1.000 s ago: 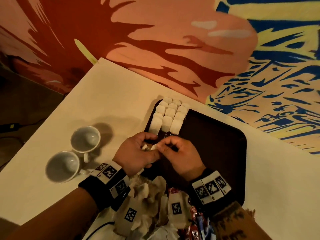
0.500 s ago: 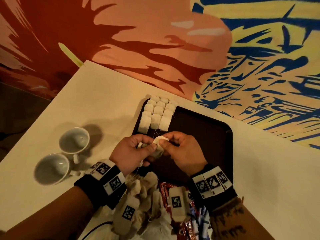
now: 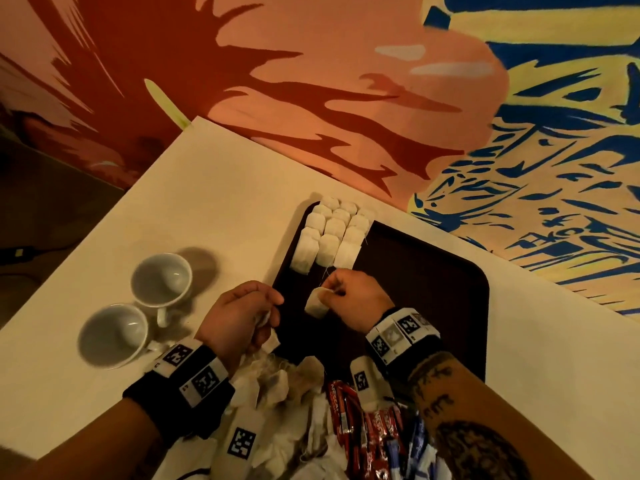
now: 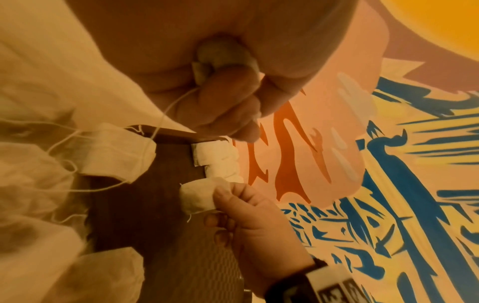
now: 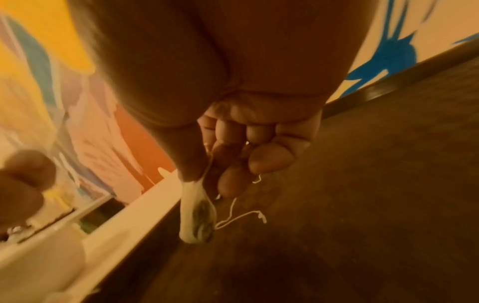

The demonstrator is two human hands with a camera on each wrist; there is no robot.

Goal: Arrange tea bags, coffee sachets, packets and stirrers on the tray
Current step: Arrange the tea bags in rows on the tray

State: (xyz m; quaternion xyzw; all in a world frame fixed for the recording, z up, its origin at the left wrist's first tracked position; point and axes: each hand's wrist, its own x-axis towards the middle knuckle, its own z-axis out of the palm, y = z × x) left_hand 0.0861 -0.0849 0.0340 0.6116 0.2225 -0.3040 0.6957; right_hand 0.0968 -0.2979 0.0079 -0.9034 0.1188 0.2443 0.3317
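A dark brown tray lies on the white table, with several white tea bags laid in neat rows at its far left corner. My right hand hovers over the tray just below those rows and pinches one tea bag, which hangs from thumb and fingers with its string loose. My left hand is at the tray's left edge, curled round another tea bag in its palm. A heap of loose tea bags lies below it.
Two white cups stand left of the tray. Red sachets and blue-and-white packets lie at the near edge by my wrists. A painted wall runs behind the table. The tray's right half is bare.
My hands were together over the tray's near left, both on one tea bag. They have parted: the right carries that bag toward the rows, the left drew back to the tray's edge.
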